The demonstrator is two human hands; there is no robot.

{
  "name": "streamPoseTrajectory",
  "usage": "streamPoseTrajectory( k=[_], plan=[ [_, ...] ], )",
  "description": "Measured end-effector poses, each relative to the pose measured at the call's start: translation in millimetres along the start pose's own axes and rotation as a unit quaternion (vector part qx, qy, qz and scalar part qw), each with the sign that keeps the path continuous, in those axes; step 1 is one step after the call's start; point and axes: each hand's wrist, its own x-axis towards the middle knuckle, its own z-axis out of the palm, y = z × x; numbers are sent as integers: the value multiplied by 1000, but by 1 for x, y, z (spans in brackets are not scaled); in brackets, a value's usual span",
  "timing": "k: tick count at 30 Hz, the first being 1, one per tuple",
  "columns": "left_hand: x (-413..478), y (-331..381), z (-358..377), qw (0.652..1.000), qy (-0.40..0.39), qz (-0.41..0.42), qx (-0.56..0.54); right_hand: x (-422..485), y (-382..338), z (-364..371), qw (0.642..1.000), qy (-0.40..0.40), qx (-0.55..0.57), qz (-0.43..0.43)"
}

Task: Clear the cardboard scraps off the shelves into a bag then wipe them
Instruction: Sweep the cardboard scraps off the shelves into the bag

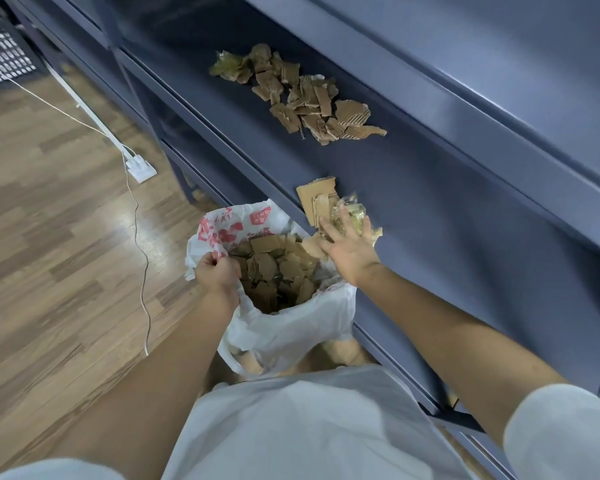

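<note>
A white plastic bag point(284, 323) with red print hangs just below the edge of the dark blue shelf point(430, 237), holding several cardboard scraps. My left hand point(217, 273) grips the bag's rim at its left side and holds it wide. My right hand point(349, 245) lies flat with straight, spread fingers on a small pile of cardboard pieces and crumpled clear plastic point(329, 207) at the shelf's front edge, right above the bag's mouth. Farther along the same shelf lies a larger heap of torn cardboard scraps point(302, 95).
An upper shelf point(499, 98) overhangs on the right. Lower shelves point(201, 161) run beneath. On the wooden floor point(49, 220) to the left are a white cable point(142, 258), a white strip with a socket block point(141, 168) and a dark basket point(4, 58).
</note>
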Motion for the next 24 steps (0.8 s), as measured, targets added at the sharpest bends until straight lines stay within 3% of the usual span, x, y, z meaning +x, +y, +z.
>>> streamPoseTrajectory(
  k=[7, 13, 24],
  plan=[
    [2, -1, 1, 1000, -9, 10, -11, 1, -29, 3, 995, 37, -12, -93],
    [5, -1, 0, 1000, -17, 0, -15, 1, -49, -2, 991, 9, 35, -132],
    [14, 10, -14, 1000, -22, -15, -14, 5, -57, -18, 986, 4, 123, -108]
  ],
)
